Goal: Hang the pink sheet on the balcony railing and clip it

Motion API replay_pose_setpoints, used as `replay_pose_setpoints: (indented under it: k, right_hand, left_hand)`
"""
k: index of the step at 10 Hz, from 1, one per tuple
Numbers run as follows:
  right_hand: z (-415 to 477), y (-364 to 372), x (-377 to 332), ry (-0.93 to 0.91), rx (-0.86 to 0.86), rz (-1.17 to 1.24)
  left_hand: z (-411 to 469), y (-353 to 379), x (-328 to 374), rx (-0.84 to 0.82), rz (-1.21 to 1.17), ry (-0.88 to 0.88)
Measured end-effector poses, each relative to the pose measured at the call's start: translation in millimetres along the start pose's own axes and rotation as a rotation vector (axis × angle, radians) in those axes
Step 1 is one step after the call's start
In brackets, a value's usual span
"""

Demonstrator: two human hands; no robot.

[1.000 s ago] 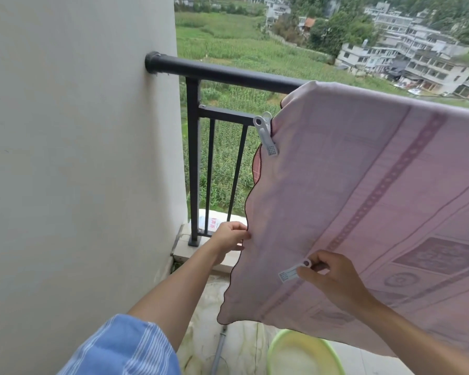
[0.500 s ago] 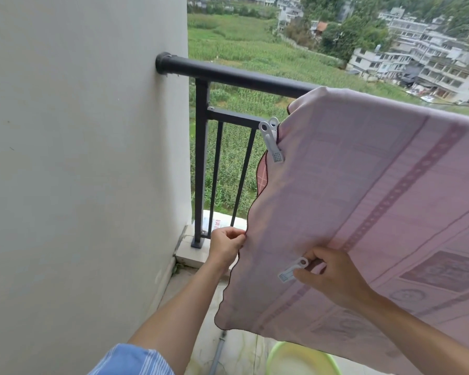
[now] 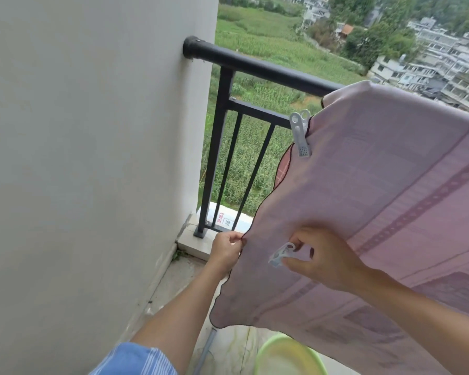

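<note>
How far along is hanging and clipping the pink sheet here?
Done: the pink sheet is draped over the railing top bar, and one clip bites its left edge just below. In hand: the left hand pinches that edge lower down, while the right hand holds a second clip against the fabric. Left: the second clip is not yet fastened on the sheet.
</note>
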State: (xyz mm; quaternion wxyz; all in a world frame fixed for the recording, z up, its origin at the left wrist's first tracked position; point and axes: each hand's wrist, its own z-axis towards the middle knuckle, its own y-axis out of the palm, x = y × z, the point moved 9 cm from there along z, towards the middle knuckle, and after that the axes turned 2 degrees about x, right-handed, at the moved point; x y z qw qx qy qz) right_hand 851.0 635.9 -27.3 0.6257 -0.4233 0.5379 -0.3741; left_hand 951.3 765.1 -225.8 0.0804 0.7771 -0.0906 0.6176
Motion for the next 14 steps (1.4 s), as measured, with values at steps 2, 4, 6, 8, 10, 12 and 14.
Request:
replay_pose_setpoints:
  k: [2, 4, 6, 8, 10, 12, 14]
  right_hand:
    - [23.4, 11.3, -89.9, -0.352, -0.040, -0.306]
    - [63.0, 44.2, -93.5, -0.307, -0.291, -0.743]
    - [57.2, 36.1, -57.0, -0.220, -0.375, -0.666]
    - [46.1, 51.8, -55.9, -0.217, -0.468, -0.698]
    - [33.1, 71.8, -47.8, -0.149, -0.536, -0.770]
    - [30.0, 76.7, -38.4, -0.068, -0.584, -0.794]
    - [20.5, 81.3, -36.9, 0.014, -0.626, -0.771]
  left_hand:
    - [-20.5, 5.2, -7.7, 0.019, 0.037, 0.007]
    - [-33.1, 10.3, -35.7, 0.069, 0.140, -0.066]
    - [-68.2, 43.2, -43.0, 0.138, 0.116, -0.048]
    - [-81.2, 38.4, -43.3, 0.172, 0.075, -0.025]
    - [-94.1, 31.8, -42.8, 0.198, 0.008, -0.043]
    - [-96.8, 28.7, -48.5, 0.210, -0.053, -0.051]
    - [-106.4, 25.6, -54.6, 0.171, -0.036, -0.071]
